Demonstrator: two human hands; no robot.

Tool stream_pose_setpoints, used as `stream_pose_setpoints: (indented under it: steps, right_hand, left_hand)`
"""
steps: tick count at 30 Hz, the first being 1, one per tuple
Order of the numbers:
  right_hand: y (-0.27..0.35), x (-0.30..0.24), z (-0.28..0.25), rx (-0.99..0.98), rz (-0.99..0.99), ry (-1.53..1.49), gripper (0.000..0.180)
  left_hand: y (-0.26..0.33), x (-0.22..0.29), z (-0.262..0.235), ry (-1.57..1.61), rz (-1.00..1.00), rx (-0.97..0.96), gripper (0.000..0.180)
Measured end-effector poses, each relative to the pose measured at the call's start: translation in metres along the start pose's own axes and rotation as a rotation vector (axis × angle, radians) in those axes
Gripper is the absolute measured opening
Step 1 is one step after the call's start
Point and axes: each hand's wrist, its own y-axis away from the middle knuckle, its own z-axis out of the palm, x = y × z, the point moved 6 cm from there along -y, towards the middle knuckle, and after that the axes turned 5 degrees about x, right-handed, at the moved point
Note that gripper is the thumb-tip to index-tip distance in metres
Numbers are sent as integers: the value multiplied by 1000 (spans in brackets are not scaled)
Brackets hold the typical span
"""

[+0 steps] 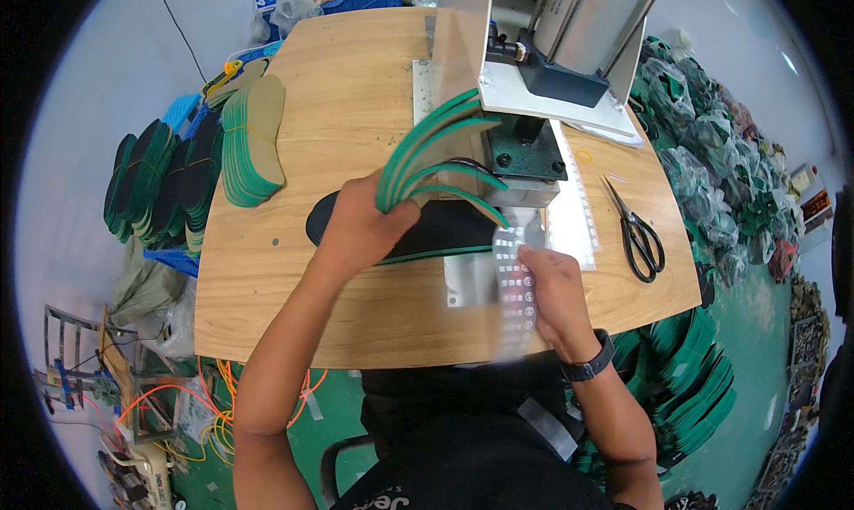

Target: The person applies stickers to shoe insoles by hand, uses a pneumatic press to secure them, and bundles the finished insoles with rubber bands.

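My left hand (369,225) is wrapped round a fanned bunch of shoe insoles (431,149), beige on one face with green edges. Under that hand, a black insole (427,230) with a green edge lies flat on the table. Between the fingers of my right hand (553,287) is a clear strip of labels (516,283) with rows of small white marks, its lower end blurred. The strip's top reaches beside the lowest insole tip, just below the metal block of a press (525,176). A flat metal plate (470,280) lies under the strip.
A bundle of beige insoles (253,141) lies at the table's left, with black bundles (165,176) beyond the edge. Black-handled scissors (636,234) and a white sheet (569,216) lie on the right. Bagged green pieces (712,154) line the right wall; orange hoses (222,394) trail on the floor.
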Motion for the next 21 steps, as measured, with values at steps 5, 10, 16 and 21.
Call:
stream_pose_setpoints:
  steps: [5,10,16,21]
  right_hand:
    - [-10,1,14,-69,54,45,25]
    - [-13,2,17,-39,76,47,27]
    - [-13,1,15,-19,68,90,29]
    - [-15,4,16,-17,71,87,30]
  left_hand:
    - [1,-16,-12,209,-65,168,12]
    - [1,-16,-12,231,-14,184,13]
    - [4,-13,-9,164,-11,162,12]
    - [8,-6,-7,97,-1,123,16]
